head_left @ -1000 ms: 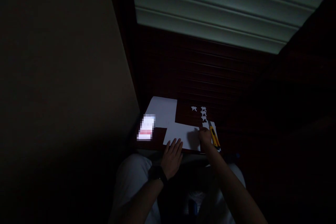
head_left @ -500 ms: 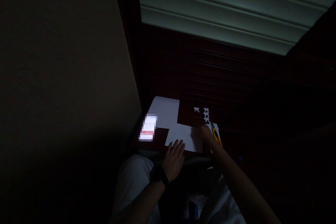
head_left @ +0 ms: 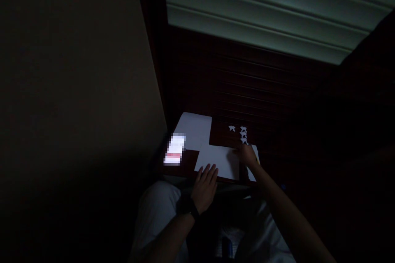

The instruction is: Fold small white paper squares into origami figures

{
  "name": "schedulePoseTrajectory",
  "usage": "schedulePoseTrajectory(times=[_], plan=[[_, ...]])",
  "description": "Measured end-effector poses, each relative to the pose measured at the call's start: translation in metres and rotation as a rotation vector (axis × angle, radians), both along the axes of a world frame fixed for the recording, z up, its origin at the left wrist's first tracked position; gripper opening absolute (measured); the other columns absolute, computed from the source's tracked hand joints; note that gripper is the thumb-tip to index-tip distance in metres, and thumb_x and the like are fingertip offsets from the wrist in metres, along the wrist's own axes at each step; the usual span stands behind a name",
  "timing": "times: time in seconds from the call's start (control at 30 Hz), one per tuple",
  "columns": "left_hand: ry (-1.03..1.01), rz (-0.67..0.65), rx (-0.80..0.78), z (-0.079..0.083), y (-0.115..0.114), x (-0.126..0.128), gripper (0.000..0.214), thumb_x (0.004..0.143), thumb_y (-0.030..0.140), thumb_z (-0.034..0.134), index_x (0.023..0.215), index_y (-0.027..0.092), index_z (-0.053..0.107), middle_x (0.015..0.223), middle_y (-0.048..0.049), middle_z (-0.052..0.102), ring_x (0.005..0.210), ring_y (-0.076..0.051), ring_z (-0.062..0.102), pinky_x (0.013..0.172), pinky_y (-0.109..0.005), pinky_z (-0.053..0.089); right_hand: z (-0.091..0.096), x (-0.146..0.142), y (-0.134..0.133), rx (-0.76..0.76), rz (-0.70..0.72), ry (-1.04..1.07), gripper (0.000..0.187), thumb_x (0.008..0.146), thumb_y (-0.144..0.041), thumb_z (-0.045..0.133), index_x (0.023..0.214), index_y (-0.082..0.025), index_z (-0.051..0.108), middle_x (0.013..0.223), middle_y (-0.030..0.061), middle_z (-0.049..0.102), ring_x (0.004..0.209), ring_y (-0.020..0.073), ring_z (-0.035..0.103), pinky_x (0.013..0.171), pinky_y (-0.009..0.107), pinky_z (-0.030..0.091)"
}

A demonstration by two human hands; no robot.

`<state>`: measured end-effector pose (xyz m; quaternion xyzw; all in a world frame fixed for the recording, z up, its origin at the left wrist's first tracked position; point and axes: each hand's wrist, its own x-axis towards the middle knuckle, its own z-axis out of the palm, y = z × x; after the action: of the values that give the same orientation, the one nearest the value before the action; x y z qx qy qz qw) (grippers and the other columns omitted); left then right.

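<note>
My left hand (head_left: 206, 184) lies flat, fingers stretched out, on the near edge of a white sheet of paper (head_left: 220, 160). At that sheet's right edge is my right hand (head_left: 246, 155), its fingers curled closed. Whatever they may hold is too dark and small to make out. Under my right wrist a sliver of a yellow-handled cutting tool (head_left: 257, 159) shows; the rest of it is covered. It lies on more white paper (head_left: 251, 174). Just beyond my right hand are several small jagged paper cut-outs (head_left: 243, 134) in a column, with a single cut-out (head_left: 231, 128) to their left.
Another white sheet (head_left: 196, 129) lies at the back left of the dark table (head_left: 191, 159). A lit phone (head_left: 174, 150), its screen blurred, overlaps that sheet. A wall (head_left: 92, 70) rises on the left and a slatted panel (head_left: 247, 82) behind. The surroundings are very dark.
My right hand has shifted slightly right and now covers most of the yellow-handled tool. The left hand stays flat on the sheet. The view has tilted slightly.
</note>
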<state>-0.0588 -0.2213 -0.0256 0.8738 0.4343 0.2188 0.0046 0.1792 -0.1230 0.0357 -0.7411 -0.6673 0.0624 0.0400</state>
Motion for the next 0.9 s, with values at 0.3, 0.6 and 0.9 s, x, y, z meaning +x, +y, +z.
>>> schedulePoseTrajectory(times=[0.3,0.6,0.9], plan=[[-0.042,-0.016,-0.03,0.002,-0.001,0.001,0.054,0.089,0.024,0.042,0.141,0.018,0.032,0.149,-0.0072,0.027,0.139,-0.026,0.018,0.113,-0.05,0.016,0.019,0.002,-0.029,0.137,0.021,-0.003,0.029,0.087,-0.039,0.052,0.099,-0.019,0.067,0.089,0.0119,0.072,0.085,0.0252,0.066,0.069,0.027,0.041],[-0.182,0.068,-0.054,0.013,0.007,0.006,0.065,0.085,0.017,0.043,0.145,0.018,0.018,0.152,-0.0065,0.02,0.139,-0.025,0.015,0.112,-0.048,0.023,0.031,-0.008,-0.061,0.295,0.139,0.048,0.044,0.089,-0.02,0.044,0.132,-0.031,0.047,0.138,0.0005,0.048,0.114,0.0234,0.053,0.094,0.033,0.039],[-0.215,0.063,0.104,0.095,0.056,0.02,0.052,0.079,0.009,0.048,0.13,0.021,0.046,0.132,-0.0079,0.052,0.13,-0.028,0.036,0.111,-0.054,0.015,-0.001,-0.015,-0.086,0.537,0.183,0.119,0.043,0.092,-0.017,0.041,0.131,-0.033,0.048,0.133,0.0014,0.052,0.1,0.0175,0.062,0.086,0.026,0.046]])
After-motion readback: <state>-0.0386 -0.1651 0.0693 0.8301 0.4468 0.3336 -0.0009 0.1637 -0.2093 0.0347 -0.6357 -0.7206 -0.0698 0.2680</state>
